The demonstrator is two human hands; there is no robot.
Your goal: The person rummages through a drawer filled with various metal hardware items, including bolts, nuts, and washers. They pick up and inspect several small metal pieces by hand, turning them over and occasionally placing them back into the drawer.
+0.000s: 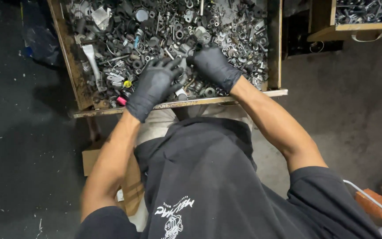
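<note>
**Two gloved hands in a tray of mixed metal parts**

The wooden tray (72, 57) is cut off at the top edge of the view, so its far side is out of sight. The heap of small metal parts (169, 31) inside it, nuts, washers and bolts among them, is too tangled to tell most pieces apart. A second tray (363, 26) lies well apart to the right, mostly cut off.

The left hand (153, 84), in a black glove, lies palm down on the parts near the tray's front rim, fingers spread wide; whether it grips anything underneath cannot be told. The right hand (213, 66), also gloved, sits just beside it, deeper in the tray, fingers curled down into the heap; what they pinch, if anything, is hidden. Both forearms reach in over the front rim, elbows bent outward.
</note>
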